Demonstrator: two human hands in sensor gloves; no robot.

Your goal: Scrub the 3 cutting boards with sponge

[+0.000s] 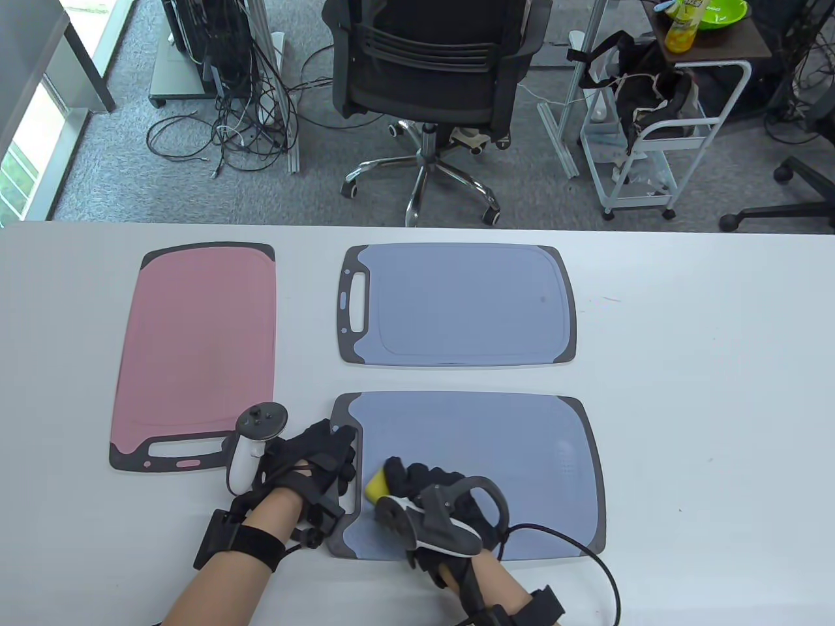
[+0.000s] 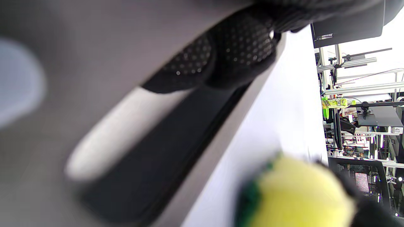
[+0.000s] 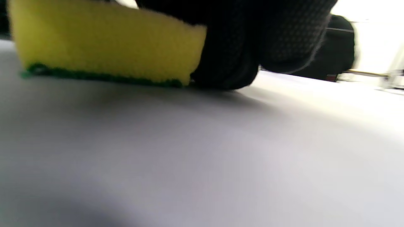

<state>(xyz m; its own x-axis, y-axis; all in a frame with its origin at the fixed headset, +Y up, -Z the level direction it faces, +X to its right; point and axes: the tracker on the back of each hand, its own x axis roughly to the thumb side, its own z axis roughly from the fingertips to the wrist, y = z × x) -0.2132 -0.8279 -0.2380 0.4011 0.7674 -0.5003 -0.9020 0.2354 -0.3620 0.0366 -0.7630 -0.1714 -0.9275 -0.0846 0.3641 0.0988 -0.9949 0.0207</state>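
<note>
Three cutting boards lie on the white table: a pink board point(image 1: 196, 345) at the left, a blue board point(image 1: 456, 303) at the back middle, and a near blue board point(image 1: 522, 469) at the front. My right hand point(image 1: 424, 486) grips a yellow sponge with a green scrub face point(image 1: 376, 486) and presses it flat on the near board's left part, green side down point(image 3: 104, 47). My left hand point(image 1: 323, 456) rests with its fingers point(image 2: 227, 53) on that board's dark handle end point(image 2: 151, 157). The sponge point(image 2: 296, 192) shows blurred in the left wrist view.
Beyond the table's far edge stand a black office chair point(image 1: 430, 72), a white trolley point(image 1: 652, 143) and loose cables on the carpet. Bare white table point(image 1: 717, 391) stretches to the right of the boards.
</note>
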